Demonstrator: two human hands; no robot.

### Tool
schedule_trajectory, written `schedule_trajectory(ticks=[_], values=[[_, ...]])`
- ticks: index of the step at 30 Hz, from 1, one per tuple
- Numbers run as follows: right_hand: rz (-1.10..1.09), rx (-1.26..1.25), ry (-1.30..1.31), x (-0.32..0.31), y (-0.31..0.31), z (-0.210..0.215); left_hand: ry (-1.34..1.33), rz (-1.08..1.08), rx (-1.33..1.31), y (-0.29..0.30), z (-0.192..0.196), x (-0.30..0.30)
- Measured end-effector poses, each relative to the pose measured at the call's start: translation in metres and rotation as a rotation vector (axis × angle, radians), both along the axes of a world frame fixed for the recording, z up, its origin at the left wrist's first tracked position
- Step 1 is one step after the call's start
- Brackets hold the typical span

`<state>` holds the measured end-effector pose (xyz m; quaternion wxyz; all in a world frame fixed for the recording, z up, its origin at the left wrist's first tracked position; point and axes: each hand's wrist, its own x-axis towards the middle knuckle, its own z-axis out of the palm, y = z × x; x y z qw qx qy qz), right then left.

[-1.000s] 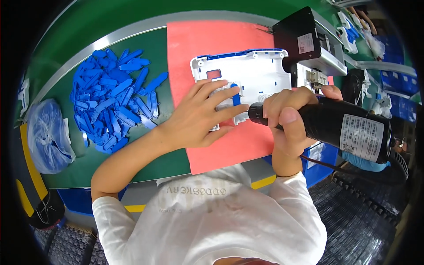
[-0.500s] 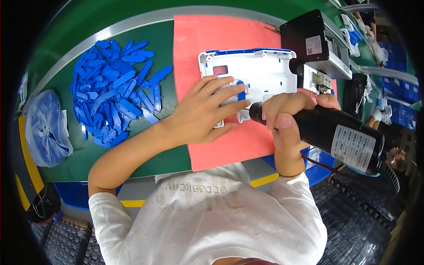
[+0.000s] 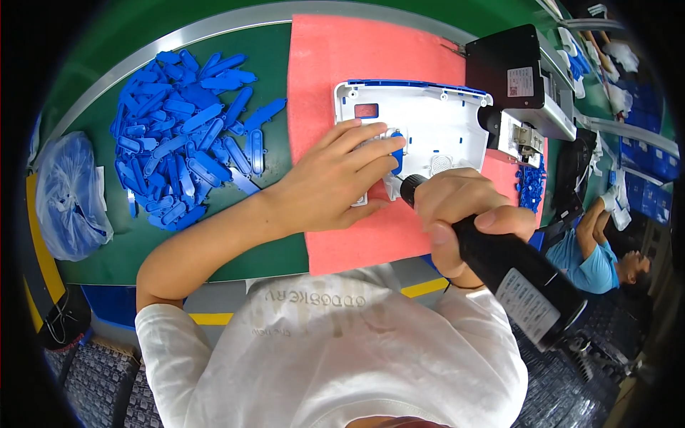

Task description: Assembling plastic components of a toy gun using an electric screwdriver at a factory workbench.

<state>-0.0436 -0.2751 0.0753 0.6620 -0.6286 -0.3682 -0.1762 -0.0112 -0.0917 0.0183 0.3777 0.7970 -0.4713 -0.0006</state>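
Observation:
A white plastic housing [image 3: 464, 121] with a blue edge along its far side lies on the pink mat [image 3: 371, 239], its inner side up. My left hand [image 3: 335, 175] rests over the housing's left part with fingers stretched and spread. Its fingertips touch a small blue plastic piece [image 3: 397, 153] seated in the housing. A black electric screwdriver [image 3: 528, 296] is in my right hand [image 3: 467, 207], with fingers wrapped round its body. The screwdriver slants, its nose toward the housing's near edge beside the blue piece. Its bit tip is hard to make out.
Left of the mat, a pile of blue plastic strips [image 3: 178, 121] covers the green table [image 3: 267, 246]. A clear plastic bag [image 3: 68, 200] lies farther left. A black boxy machine [image 3: 510, 64] and small blue parts [image 3: 529, 187] are on the right. Another person [image 3: 589, 260] sits beyond.
The screwdriver's rear end has swung toward me and lower, and my right hand has turned with it. My left hand stays on the blue piece. The whole view has shifted slightly.

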Motion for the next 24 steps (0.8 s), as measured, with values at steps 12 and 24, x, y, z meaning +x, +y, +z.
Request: schedule_trajectory(ticks=[12,24], values=[[-0.073,0.471,0.035,-0.029,-0.047,0.056,-0.185,0.036,0.027,-0.002,0.007,-0.008],[0.219,0.400,0.335,-0.031,-0.103,0.045,1.407,0.238,-0.741,0.024,0.125,0.059]])
